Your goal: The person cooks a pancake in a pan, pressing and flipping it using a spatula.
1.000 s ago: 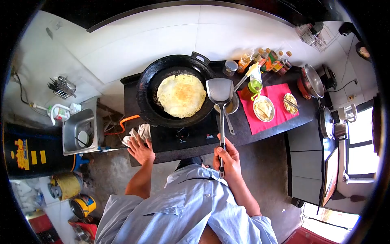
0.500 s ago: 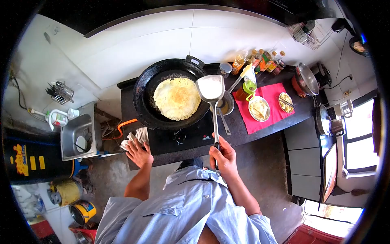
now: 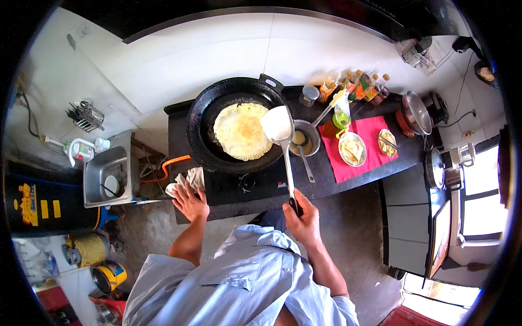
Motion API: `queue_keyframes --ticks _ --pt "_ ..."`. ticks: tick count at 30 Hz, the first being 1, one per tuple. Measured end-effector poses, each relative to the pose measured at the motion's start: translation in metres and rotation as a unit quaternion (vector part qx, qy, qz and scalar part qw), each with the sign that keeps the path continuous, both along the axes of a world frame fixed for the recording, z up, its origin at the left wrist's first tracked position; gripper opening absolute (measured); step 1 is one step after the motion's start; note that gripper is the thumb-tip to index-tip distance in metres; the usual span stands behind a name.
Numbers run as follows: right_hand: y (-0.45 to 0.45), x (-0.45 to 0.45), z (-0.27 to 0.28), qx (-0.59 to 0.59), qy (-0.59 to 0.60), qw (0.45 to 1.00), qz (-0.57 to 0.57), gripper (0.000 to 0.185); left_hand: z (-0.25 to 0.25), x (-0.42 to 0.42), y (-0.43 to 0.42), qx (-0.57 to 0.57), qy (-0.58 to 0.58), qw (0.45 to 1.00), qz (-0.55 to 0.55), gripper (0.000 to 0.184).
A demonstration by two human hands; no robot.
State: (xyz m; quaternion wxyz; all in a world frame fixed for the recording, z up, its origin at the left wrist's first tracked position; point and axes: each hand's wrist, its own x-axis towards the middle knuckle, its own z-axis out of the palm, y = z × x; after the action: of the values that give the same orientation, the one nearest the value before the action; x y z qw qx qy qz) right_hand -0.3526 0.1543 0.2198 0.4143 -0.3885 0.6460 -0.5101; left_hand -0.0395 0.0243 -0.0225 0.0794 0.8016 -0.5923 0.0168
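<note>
A thin round pancake (image 3: pixel 239 133) lies flat in a large black wok (image 3: pixel 198 146) on the stove. My right hand (image 3: pixel 303 220) grips the black handle of a metal spatula (image 3: pixel 278 125). The spatula's broad blade hangs over the wok's right side, and its tip overlaps the pancake's right edge from this view; whether it touches cannot be made out. My left hand (image 3: pixel 190 204) rests, fingers spread, on a crumpled pale cloth (image 3: pixel 191 179) at the counter's front left edge.
Right of the wok stands a saucepan (image 3: pixel 315 133) with a ladle and some batter. A red cloth (image 3: pixel 343 171) carries two plates of folded pancakes and a green-topped jug. Bottles (image 3: pixel 375 89) line the wall; a sink (image 3: pixel 89 187) lies left.
The spatula's blade has shifted left relative to the wok and now overlaps the pancake's edge, uncovering the saucepan. The left hand stays on the cloth. The whole view has shifted slightly.
</note>
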Motion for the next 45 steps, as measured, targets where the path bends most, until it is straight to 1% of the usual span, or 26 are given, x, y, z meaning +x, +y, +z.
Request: queue_keyframes --ticks 3,9,12,18,20,21,24,25,28,32,34,39,42,45 --pt "-0.001 0.0 0.0 0.006 -0.002 1.0 -0.007 0.047 0.0 0.001 -0.001 0.002 -0.002 1.0 0.0 0.068" --pt "0.0 0.015 0.013 0.035 -0.089 0.995 0.001 0.046 0.003 0.0 -0.002 0.027 -0.003 1.0 0.007 0.069" --pt "0.006 0.015 0.013 0.04 -0.071 0.997 0.013 0.049 0.007 -0.002 -0.001 0.04 -0.003 0.999 0.009 0.07" --pt "0.001 0.022 0.013 0.054 -0.1 0.993 -0.019 0.049 0.013 -0.002 -0.002 0.042 0.007 0.999 0.008 0.07" --pt "-0.004 0.027 0.012 0.063 -0.106 0.992 -0.012 0.049 0.011 0.0 -0.001 0.035 0.0 0.999 0.002 0.07" --pt "-0.009 0.028 0.012 0.065 -0.106 0.992 -0.009 0.049 0.01 0.001 -0.001 0.03 0.019 0.999 0.001 0.069" --pt "-0.014 0.04 0.01 0.047 -0.126 0.991 -0.007 0.048 0.006 0.002 -0.001 0.031 0.024 0.999 0.0 0.069" --pt "-0.014 0.045 0.01 0.053 -0.123 0.991 -0.008 0.048 0.003 0.005 0.001 0.003 0.021 1.0 -0.014 0.069" --pt "-0.018 0.057 0.01 0.055 -0.104 0.993 -0.021 0.049 0.003 0.009 0.002 0.004 0.053 0.998 -0.028 0.068" --pt "-0.02 0.073 0.006 0.06 -0.077 0.995 -0.028 0.049 0.002 0.01 0.004 -0.027 0.066 0.997 -0.044 0.066" --pt "-0.021 0.082 0.005 0.068 -0.087 0.993 -0.034 0.049 0.007 0.011 0.005 -0.022 0.077 0.995 -0.057 0.066" --pt "-0.024 0.098 0.0 0.078 -0.062 0.994 -0.036 0.048 0.02 0.012 0.003 -0.006 0.102 0.992 -0.068 0.068" --pt "-0.025 0.101 0.0 0.075 -0.031 0.995 -0.049 0.048 0.028 0.013 0.002 0.058 0.109 0.99 -0.069 0.07" --pt "-0.025 0.095 -0.018 0.073 0.007 0.996 -0.052 0.048 0.03 0.013 0.003 0.045 0.119 0.989 -0.071 0.069"
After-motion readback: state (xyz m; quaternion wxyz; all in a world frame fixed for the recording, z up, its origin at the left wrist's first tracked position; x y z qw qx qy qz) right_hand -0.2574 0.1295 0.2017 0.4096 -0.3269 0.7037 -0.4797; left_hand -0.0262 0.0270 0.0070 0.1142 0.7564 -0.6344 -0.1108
